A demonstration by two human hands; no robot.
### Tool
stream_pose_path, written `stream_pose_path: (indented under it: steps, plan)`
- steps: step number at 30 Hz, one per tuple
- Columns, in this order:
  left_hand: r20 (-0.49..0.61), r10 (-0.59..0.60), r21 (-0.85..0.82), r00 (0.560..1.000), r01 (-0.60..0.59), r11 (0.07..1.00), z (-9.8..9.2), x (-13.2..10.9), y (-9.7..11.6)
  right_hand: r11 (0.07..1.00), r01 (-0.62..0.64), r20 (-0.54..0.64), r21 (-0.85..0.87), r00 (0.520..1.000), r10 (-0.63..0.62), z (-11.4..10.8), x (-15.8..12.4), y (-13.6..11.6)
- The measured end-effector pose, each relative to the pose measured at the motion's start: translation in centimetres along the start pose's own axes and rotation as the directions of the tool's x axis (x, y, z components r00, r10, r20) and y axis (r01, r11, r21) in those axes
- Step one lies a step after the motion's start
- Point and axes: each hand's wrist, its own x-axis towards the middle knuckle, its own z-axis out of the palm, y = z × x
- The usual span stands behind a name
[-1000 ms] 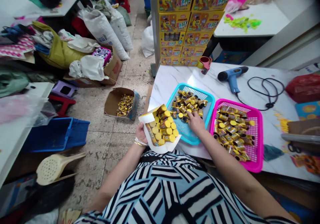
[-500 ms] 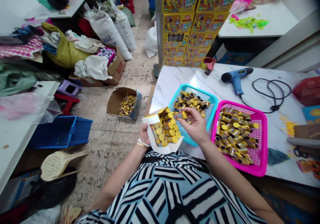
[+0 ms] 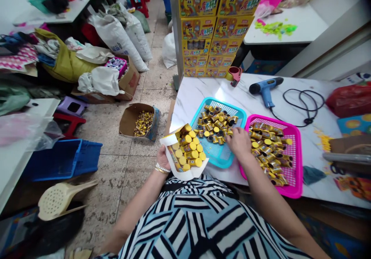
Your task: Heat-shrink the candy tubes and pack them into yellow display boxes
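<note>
We are cradling an open white carton [image 3: 168, 140] in our left grip [image 3: 162, 158], which is clenching it from below, just beside the corner of a blue basket [image 3: 199, 110]. The carton is filling up: yellow-capped tubes [image 3: 189, 148] are lying packed in rows inside it, though we cannot tell how many layers lie beneath. Plenty is left loose: tubes [image 3: 216, 126] are lying heaped in the blue basket, more tubes [image 3: 268, 154] are spreading across a pink basket [image 3: 299, 154], and a small pile [image 3: 143, 124] is sitting in a cardboard box [image 3: 126, 124] on the floor [image 3: 110, 166]. Both baskets are resting side by side on the marble desk [image 3: 197, 91], with a blue heat gun [image 3: 265, 89] and its black cord [image 3: 304, 100] lying beyond them.

Our right grip [image 3: 239, 142] is curling downward at the pink basket's left rim, and we cannot tell whether it is pinching a tube. Compared with the earlier frame, it is no longer raised over the blue basket with a tube between its fingers; it has moved across and lowered toward the pink basket.
</note>
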Motion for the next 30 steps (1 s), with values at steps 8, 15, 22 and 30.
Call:
stream_pose_path:
  steps: [8, 15, 22, 30]
  plan:
    - [-0.013, -0.002, 0.045, 1.0, 0.002, 0.999, 0.5, 0.3, -0.3, 0.956, 0.045, 0.287, -0.291, 0.957, 0.042, 3.2, -0.3, 3.1]
    - [-0.026, 0.018, 0.05, 0.999, -0.017, 0.999, 0.3, 0.2, 0.0, 0.924, 0.087, 0.23, -0.372, 0.973, 0.001, 2.3, -0.7, 3.0]
    - [-0.005, -0.041, 0.02, 0.999, 0.041, 0.999, 0.0, 0.4, -0.3, 0.927, 0.172, 0.313, -0.335, 0.948, -0.063, 4.5, 1.1, 1.6]
    - [0.022, -0.041, -0.022, 0.999, 0.042, 0.999, -0.5, 0.0, -0.1, 0.947, 0.251, 0.442, -0.2, 0.886, -0.142, 7.2, -0.7, -0.6]
